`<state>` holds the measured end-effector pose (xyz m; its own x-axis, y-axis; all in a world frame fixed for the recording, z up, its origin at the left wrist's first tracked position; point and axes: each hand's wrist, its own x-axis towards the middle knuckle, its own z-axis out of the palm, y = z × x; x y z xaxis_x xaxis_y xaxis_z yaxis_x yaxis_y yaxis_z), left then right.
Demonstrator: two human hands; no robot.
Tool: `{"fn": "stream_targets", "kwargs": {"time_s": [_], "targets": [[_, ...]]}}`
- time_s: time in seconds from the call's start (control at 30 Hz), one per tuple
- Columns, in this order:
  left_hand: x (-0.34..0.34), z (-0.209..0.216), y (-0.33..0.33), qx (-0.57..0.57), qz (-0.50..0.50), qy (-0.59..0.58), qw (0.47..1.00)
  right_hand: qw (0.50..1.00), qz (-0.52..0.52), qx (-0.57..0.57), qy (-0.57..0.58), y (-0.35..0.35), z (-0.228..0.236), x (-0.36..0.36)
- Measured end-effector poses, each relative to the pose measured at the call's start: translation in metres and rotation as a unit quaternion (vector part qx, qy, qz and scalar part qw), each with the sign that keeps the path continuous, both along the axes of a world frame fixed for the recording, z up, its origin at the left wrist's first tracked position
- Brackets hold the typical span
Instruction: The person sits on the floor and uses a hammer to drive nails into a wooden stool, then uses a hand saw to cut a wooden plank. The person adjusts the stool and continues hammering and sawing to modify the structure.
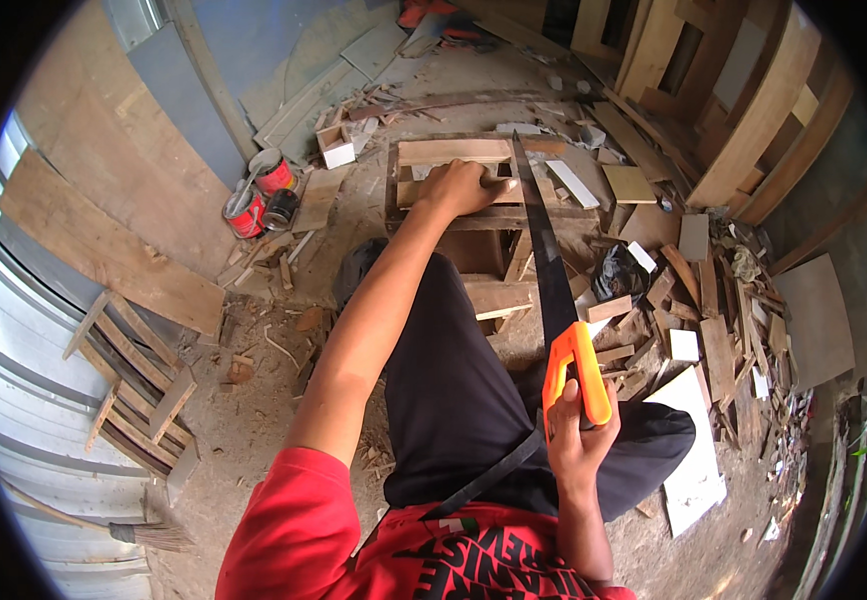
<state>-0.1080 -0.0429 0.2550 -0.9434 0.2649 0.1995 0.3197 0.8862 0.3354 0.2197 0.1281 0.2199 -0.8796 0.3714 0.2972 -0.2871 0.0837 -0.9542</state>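
Note:
My right hand (pixel 582 440) grips the orange handle of a handsaw (pixel 546 262). The long dark blade points away from me, its far part beside the right end of a pale piece of wood (pixel 509 190). That wood lies on a low, rough wooden stand (pixel 392 190) in front of my knees. With my left hand (pixel 462 187) I hold the piece down, fingers curled over it and mostly hidden, the thumb toward the blade. Whether the teeth touch the wood I cannot tell. Another light board (pixel 454 151) lies across the stand's far side.
Red paint cans (pixel 244 213) and a small white-fronted box (pixel 337 148) stand left of the stand. Wood offcuts (pixel 719 350) pile up on the right, near a white panel (pixel 689 450). A slatted wooden piece (pixel 144 380) and a broom (pixel 149 535) are at the left.

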Motion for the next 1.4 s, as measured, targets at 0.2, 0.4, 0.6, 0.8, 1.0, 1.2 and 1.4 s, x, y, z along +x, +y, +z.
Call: {"fn": "stream_targets", "kwargs": {"time_s": [0.2, 0.4, 0.6, 0.8, 1.0, 1.2, 1.4], "targets": [[0.002, 0.004, -0.002, 0.021, -0.01, -0.032, 0.999, 1.0, 0.008, -0.002, 0.007, -0.003, 0.001, 0.002], [0.003, 0.003, 0.001, 0.015, 0.002, -0.017, 1.0, 0.997, -0.028, 0.066, -0.012, -0.006, 0.006, 0.007], [0.0, -0.006, -0.001, 0.029, -0.005, 0.018, 0.999, 0.998, -0.029, 0.053, -0.027, -0.004, 0.009, 0.01], [0.001, -0.005, -0.001, 0.03, -0.007, 0.017, 0.999, 0.996, -0.03, 0.085, -0.008, -0.004, 0.011, 0.011], [-0.003, -0.008, -0.005, 0.041, 0.02, 0.007, 0.999, 0.993, -0.022, 0.112, -0.007, -0.002, 0.013, 0.013], [-0.004, -0.004, -0.001, 0.025, 0.006, -0.024, 0.999, 0.993, -0.015, 0.118, -0.003, -0.002, 0.017, 0.006], [-0.009, -0.005, -0.003, 0.023, 0.013, -0.02, 0.999, 0.99, -0.018, 0.14, -0.016, -0.007, 0.032, 0.018]]}}
